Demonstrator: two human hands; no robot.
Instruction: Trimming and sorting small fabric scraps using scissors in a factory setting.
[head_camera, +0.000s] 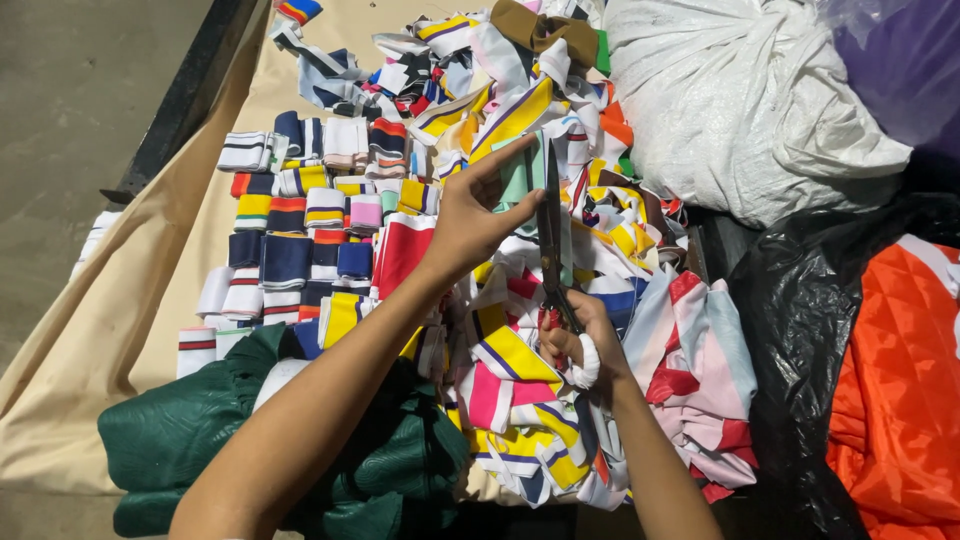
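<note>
Your left hand pinched a pale green ribbed knit strip between fingers and thumb; your right hand gripped long steel scissors, blades nearly closed, over the heap of striped fabric strips.

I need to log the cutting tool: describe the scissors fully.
The scissors are large, with long dark metal blades pointing up and away, slightly parted around a pale green fabric strip. The handle loops look wrapped in white and red cloth. The right hand grips the handles; the left hand holds the strip at the blades.
</note>
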